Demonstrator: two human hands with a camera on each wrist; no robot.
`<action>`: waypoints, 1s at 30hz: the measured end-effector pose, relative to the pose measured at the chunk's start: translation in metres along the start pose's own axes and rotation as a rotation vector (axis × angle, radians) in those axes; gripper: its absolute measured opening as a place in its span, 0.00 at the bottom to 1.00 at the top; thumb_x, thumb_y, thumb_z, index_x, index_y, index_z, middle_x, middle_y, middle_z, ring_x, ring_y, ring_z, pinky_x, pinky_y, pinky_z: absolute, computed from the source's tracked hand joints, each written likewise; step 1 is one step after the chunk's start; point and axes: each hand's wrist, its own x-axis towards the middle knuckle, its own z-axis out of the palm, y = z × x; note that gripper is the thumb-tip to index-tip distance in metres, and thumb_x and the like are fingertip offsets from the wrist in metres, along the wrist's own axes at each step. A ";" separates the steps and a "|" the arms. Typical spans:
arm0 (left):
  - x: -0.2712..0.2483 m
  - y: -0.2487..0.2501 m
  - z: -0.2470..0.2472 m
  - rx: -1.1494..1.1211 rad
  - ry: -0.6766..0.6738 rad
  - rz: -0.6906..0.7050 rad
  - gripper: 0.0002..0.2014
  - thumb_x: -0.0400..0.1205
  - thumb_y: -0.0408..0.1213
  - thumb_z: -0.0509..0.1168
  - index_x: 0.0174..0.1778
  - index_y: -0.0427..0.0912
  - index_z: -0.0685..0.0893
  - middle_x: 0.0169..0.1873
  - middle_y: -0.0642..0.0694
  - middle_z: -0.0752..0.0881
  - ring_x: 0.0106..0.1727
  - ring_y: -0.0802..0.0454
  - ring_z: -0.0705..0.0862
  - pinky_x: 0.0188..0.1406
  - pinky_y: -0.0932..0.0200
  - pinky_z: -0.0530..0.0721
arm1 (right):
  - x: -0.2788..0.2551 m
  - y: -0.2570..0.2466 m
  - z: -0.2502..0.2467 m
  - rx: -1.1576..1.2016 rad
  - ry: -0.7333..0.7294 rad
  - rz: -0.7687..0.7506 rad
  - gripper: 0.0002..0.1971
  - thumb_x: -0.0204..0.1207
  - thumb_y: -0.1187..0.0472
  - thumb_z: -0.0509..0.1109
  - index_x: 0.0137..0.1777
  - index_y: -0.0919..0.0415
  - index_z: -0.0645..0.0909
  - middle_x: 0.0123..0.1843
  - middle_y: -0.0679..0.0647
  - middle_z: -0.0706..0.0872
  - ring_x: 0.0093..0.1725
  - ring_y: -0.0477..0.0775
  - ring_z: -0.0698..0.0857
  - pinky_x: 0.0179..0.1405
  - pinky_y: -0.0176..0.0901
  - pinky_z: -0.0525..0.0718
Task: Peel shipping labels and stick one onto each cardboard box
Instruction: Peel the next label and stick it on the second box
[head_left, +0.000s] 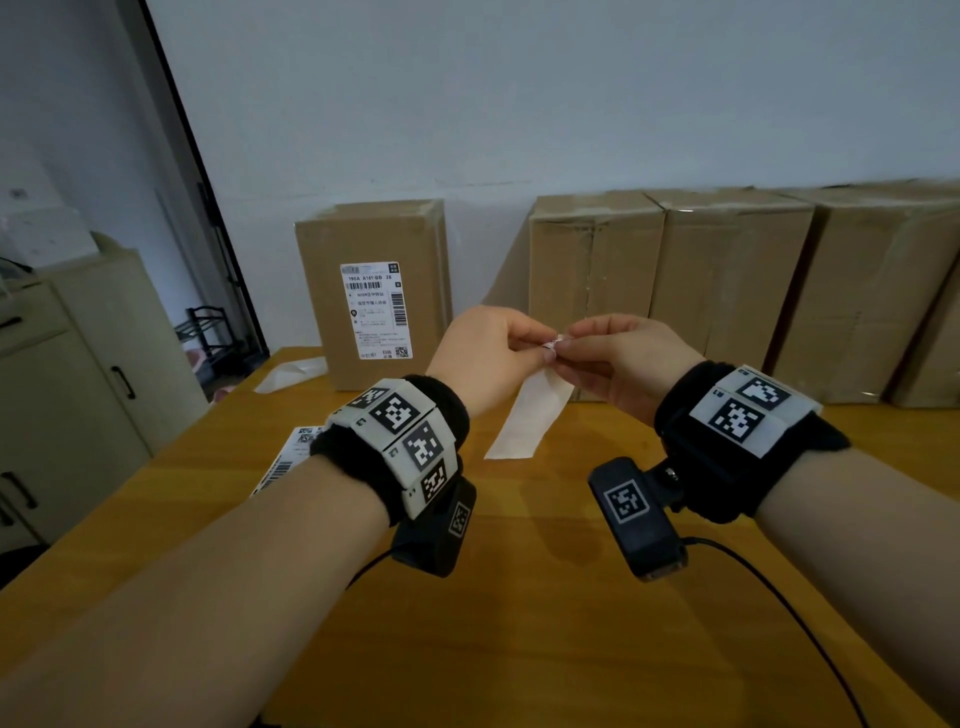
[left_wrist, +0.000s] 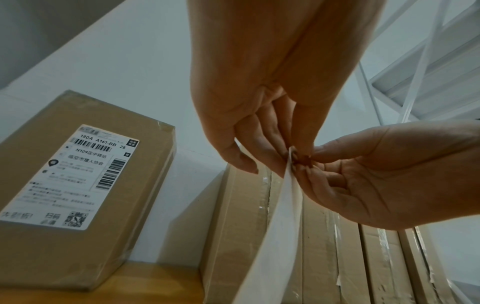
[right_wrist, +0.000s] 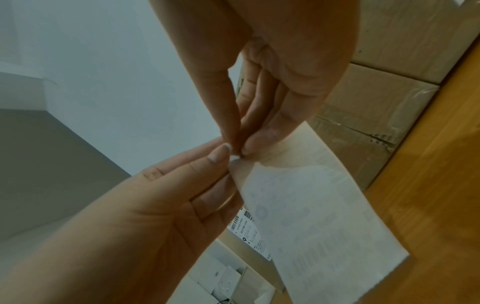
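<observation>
White wall stands behind the yellow wooden table (head_left: 519, 597), and along it several plain brown cardboard boxes (head_left: 727, 280) stand upright in a row, touching each other. To the left of this row, apart from it, stands one more brown cardboard box with a white printed shipping label already on its front (head_left: 374, 291). I hold both my hands up above the table, in front of the boxes. My left hand (head_left: 483, 353) and my right hand (head_left: 623, 364) meet at the top corner of one white label sheet (head_left: 530, 415), which hangs down from my fingers and does not touch the table. The grip of each hand is a pinch: on the left, thumb and fingertips press together on the corner; on the right, thumb and forefinger press on the same corner from the other side. In the right wrist view the print of the sheet shows faintly through the paper. At the left edge of the table, partly hidden behind my left wrist, some more printed white labels (head_left: 291, 457) lie flat. A loose white backing paper (head_left: 291, 374) lies on the table just beside the labelled box. Further left stands a beige cabinet with black handles (head_left: 78, 389).
</observation>
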 end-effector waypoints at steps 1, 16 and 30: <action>0.000 0.000 0.000 0.000 0.000 0.003 0.10 0.79 0.35 0.69 0.55 0.43 0.89 0.50 0.49 0.90 0.52 0.60 0.87 0.58 0.66 0.83 | 0.000 0.000 0.000 -0.003 0.004 -0.007 0.09 0.70 0.78 0.71 0.43 0.65 0.77 0.40 0.60 0.85 0.36 0.53 0.87 0.34 0.37 0.89; -0.003 0.003 0.002 0.034 -0.045 0.004 0.11 0.81 0.36 0.67 0.57 0.44 0.88 0.54 0.50 0.89 0.56 0.58 0.85 0.58 0.67 0.80 | 0.000 0.007 -0.006 -0.016 0.001 -0.037 0.13 0.68 0.79 0.72 0.36 0.63 0.74 0.37 0.60 0.83 0.37 0.56 0.88 0.37 0.39 0.90; -0.004 0.009 0.004 0.039 -0.050 0.005 0.11 0.81 0.35 0.66 0.58 0.44 0.88 0.55 0.50 0.89 0.57 0.59 0.85 0.54 0.73 0.78 | -0.003 0.003 -0.010 -0.034 0.009 -0.061 0.14 0.68 0.80 0.72 0.37 0.62 0.73 0.37 0.59 0.82 0.34 0.54 0.88 0.35 0.39 0.89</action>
